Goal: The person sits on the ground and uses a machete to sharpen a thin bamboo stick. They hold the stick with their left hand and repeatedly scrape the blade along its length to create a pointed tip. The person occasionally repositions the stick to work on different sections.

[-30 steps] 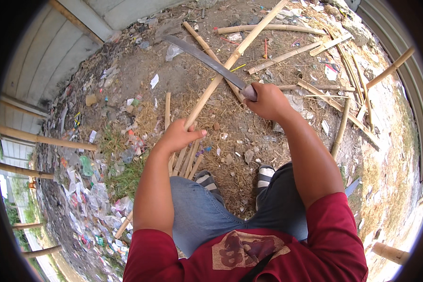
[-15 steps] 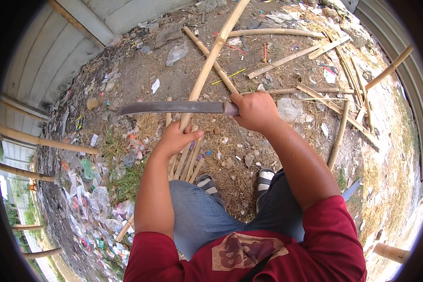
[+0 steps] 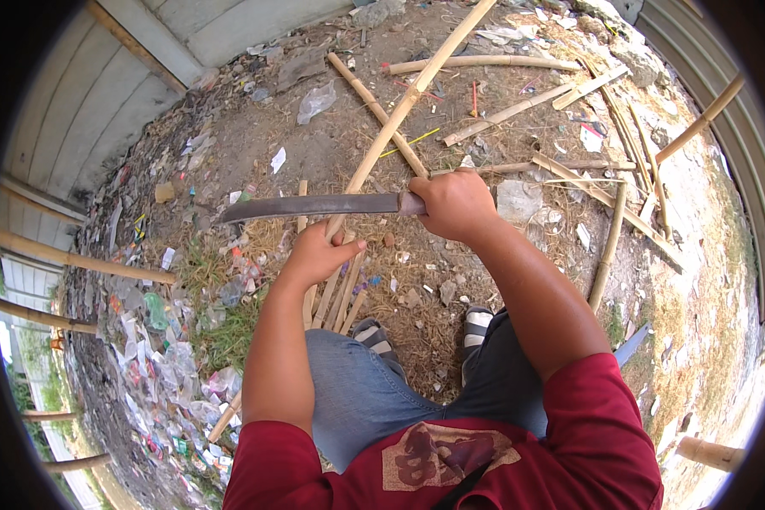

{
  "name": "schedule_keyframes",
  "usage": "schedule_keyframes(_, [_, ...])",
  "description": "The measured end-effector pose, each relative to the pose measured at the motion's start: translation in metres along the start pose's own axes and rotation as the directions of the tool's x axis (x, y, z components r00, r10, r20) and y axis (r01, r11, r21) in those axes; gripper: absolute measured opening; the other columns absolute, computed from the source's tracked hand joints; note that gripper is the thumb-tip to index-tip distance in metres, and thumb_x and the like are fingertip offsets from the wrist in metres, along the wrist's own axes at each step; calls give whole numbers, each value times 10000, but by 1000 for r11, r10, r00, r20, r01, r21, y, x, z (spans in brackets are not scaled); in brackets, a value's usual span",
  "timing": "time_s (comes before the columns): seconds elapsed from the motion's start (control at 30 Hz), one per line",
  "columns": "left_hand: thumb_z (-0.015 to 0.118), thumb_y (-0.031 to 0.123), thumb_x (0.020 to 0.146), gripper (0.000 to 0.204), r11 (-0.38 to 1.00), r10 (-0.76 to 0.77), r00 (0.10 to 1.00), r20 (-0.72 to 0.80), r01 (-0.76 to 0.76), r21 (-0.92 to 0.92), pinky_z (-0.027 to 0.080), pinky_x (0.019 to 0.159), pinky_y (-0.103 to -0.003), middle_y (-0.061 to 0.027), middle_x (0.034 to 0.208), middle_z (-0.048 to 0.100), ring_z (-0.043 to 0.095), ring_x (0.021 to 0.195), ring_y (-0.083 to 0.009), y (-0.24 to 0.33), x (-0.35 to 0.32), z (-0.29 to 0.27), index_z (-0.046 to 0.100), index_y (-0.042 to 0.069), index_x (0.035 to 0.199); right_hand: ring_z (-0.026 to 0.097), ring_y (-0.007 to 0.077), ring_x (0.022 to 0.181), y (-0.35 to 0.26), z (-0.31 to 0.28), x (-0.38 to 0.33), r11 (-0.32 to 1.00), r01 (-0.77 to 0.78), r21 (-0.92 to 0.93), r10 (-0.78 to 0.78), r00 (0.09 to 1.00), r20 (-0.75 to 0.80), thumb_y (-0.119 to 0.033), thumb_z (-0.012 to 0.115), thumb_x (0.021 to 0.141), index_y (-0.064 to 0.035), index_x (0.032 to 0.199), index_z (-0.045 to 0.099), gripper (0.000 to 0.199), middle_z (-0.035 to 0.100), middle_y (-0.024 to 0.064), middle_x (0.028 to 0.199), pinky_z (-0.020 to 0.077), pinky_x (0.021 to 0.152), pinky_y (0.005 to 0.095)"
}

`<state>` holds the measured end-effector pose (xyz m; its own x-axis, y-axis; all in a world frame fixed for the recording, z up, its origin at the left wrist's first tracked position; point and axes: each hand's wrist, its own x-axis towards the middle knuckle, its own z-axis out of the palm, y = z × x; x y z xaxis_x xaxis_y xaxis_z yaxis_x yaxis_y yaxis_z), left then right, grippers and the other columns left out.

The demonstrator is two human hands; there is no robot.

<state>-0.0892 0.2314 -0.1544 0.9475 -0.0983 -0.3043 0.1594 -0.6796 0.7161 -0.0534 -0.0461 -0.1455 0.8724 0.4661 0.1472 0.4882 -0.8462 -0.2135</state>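
Right hand (image 3: 455, 204) fisted tight round the handle of a machete (image 3: 314, 205), blade held level, pointing left, edge set across a long bamboo pole (image 3: 399, 115). Left hand (image 3: 314, 255) just below the blade, fingers closed round the near end of the pole, thumb up beside it. Pole slanting from the left hand up and right toward the top edge of the view, crossing over a shorter stick (image 3: 374, 98) on the ground. Bundle of thin split strips (image 3: 340, 297) under the left hand, fanning down toward the knees, touching the pole's lower end. More bamboo (image 3: 484, 62) scattered on the bare dirt further off, some whole, some split, one curved piece (image 3: 608, 246) at right. Blue jeans and striped shoes (image 3: 374, 333) below the hands, red shirt at the bottom edge. Plastic litter (image 3: 157, 340) and a patch of grass along the left, beside a grey corrugated wall (image 3: 68, 119). Another corrugated wall (image 3: 722, 102) at upper right. Clear bag (image 3: 316, 99) lying well beyond the blade
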Motion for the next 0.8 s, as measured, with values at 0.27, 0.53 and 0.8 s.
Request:
schedule_keyframes(0.27, [878,337,809,443,971,-10,998,-67,26,238,450,554,-322,-16,654,551,538,596,-132,12,-9,-9,513,90,763,711,397,876,65,5,0,841,-463,278,521,832,-189,-242,692,830,-122,1003,704,211,739,158,884,554,801,521])
schedule_keyframes(0.53, [893,370,810,474,994,-13,999,52,7,105,430,523,-306,0,651,535,515,571,-117,3,2,-1,500,107,776,714,362,831,35,-11,-6,985,-150,89,160,979,-122,-232,716,796,-137,929,675,169,725,122,809,557,774,505])
schedule_keyframes(0.8, [882,378,808,471,982,15,999,-40,-8,190,455,528,-335,-46,625,573,556,563,-151,4,-13,-18,529,70,760,692,426,868,88,-10,-10,782,-474,404,582,787,-205,-267,708,843,-79,1021,711,258,723,207,879,532,799,511])
